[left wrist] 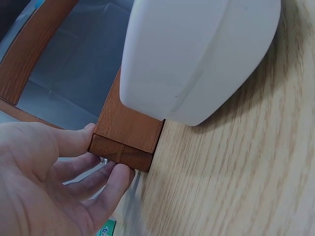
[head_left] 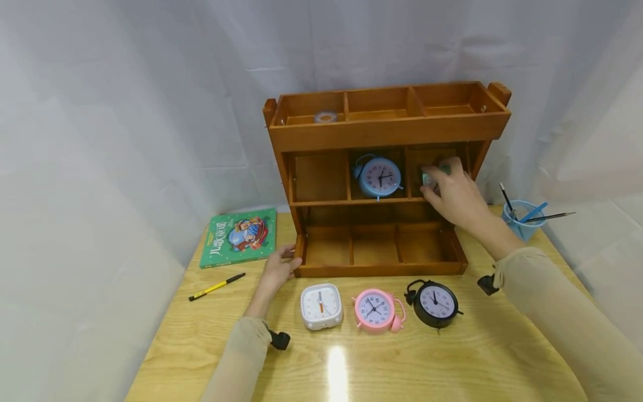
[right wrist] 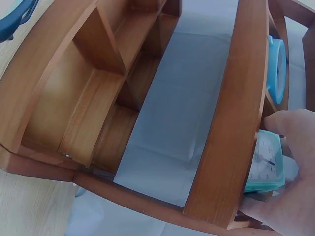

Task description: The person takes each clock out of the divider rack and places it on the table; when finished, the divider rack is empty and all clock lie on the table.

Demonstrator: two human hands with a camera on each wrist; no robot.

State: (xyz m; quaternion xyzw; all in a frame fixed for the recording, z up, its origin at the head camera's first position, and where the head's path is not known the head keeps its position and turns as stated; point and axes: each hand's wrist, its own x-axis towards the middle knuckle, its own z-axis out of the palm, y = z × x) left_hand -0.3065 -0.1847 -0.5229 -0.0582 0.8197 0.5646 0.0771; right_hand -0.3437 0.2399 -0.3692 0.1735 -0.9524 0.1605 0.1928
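Note:
A brown wooden tiered shelf [head_left: 387, 129] stands on the table. My right hand [head_left: 457, 192] reaches into the right compartment of its middle tier and grips a small teal alarm clock [right wrist: 266, 164] between thumb and fingers; in the head view the hand covers most of it. In the compartment beside it sits a blue alarm clock [head_left: 380, 177]. My left hand [head_left: 277, 269] holds the shelf's lower left front corner, thumb on one side and fingers on the other. A white square clock [head_left: 321, 307], a pink alarm clock [head_left: 374, 310] and a black alarm clock [head_left: 435, 304] lie before the shelf.
A tape roll [head_left: 325, 116] lies in the top left compartment. Left of the shelf are a green book [head_left: 238, 237] and a yellow-and-black pen [head_left: 217, 287]. A blue pen cup [head_left: 522, 220] with pencils stands at the right. Pale curtain [head_left: 211, 84] hangs behind the table.

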